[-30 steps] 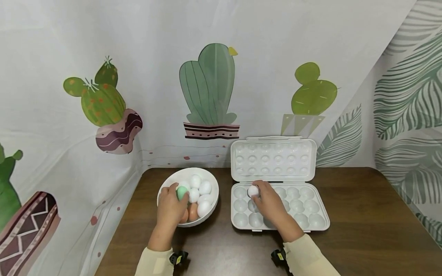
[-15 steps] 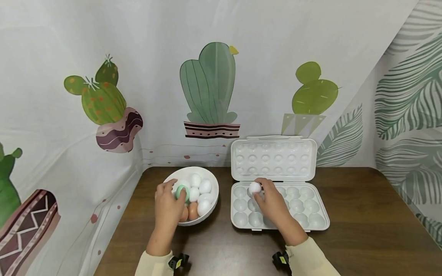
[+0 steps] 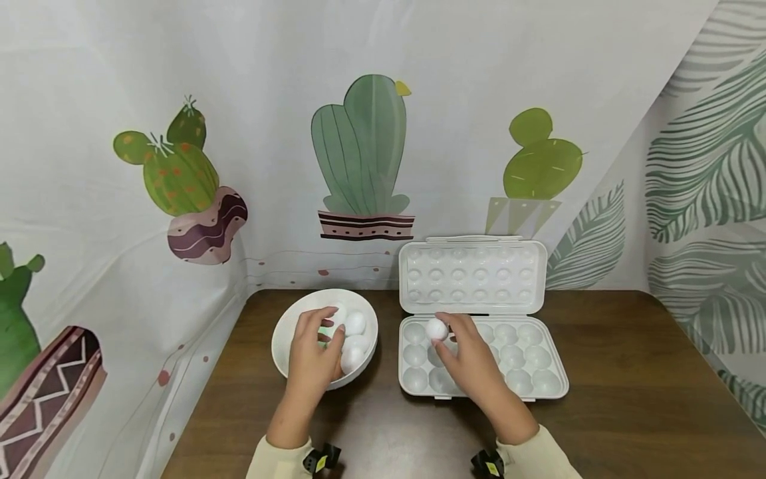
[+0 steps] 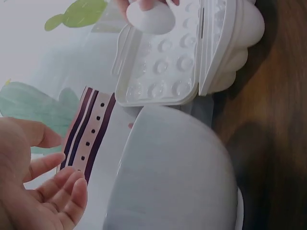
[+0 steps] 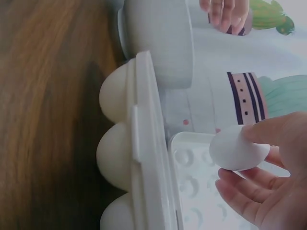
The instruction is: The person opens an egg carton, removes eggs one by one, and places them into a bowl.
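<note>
In the head view my right hand (image 3: 473, 359) holds a white egg (image 3: 437, 329) between thumb and fingers above the back left cups of the egg carton (image 3: 546, 382). The right wrist view shows the egg (image 5: 238, 149) pinched, clear of the carton. My left hand (image 3: 314, 352) hovers over the white bowl (image 3: 284, 326) with thumb and fingers apart; the left wrist view shows nothing in that hand (image 4: 41, 177). Several white eggs (image 3: 356, 323) lie in the bowl. Behind the left fingers, bits of a green egg (image 3: 326, 330) and a brown egg (image 3: 338, 371) show.
The carton's dimpled lid (image 3: 473, 276) leans back against the cactus-print cloth (image 3: 461, 133). Bowl and carton stand side by side on a dark wooden table (image 3: 610, 372), a narrow gap between them.
My left hand has drawn away from around the green egg and shifted right over the bowl, leaving that egg there. The right hand, still holding the white egg, has barely moved.
</note>
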The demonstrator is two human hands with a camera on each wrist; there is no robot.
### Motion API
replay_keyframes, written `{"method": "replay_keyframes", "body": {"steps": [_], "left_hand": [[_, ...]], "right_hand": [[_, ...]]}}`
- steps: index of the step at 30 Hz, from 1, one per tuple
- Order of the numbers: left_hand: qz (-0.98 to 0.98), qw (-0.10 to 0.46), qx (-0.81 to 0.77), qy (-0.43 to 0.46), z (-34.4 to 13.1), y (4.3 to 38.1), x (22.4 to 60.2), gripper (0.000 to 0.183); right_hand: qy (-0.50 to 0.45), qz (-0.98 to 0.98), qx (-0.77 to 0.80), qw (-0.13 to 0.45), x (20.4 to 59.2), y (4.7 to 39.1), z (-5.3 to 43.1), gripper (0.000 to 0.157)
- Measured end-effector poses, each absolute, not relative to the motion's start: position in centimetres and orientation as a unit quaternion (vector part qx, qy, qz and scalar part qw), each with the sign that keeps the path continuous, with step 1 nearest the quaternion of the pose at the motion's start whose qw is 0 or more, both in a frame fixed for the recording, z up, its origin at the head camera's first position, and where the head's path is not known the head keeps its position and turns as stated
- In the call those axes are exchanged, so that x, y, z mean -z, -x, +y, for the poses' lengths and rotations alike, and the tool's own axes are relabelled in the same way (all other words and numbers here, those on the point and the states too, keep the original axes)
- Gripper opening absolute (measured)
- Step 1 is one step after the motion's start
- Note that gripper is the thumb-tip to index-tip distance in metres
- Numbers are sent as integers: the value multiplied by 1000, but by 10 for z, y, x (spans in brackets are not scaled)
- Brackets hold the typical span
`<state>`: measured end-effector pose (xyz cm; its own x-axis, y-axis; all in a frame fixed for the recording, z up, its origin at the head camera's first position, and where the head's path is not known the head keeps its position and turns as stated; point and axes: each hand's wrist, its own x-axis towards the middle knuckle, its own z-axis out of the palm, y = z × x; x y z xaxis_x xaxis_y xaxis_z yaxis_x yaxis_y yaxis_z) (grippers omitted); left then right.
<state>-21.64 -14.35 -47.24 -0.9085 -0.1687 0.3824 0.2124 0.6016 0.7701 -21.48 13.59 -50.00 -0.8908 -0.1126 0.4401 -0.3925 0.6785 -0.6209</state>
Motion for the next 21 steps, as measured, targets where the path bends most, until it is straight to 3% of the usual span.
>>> {"method": "replay_keyframes", "body": {"steps": [10, 21], "left_hand": [[-861, 189, 468, 67, -124, 208, 470, 34], [-866, 205, 422, 172, -102, 200, 476, 43]], "right_hand": [[-160, -885, -398, 178, 490, 202, 131, 49], [-182, -873, -416, 179, 481, 192, 126, 45]]}}
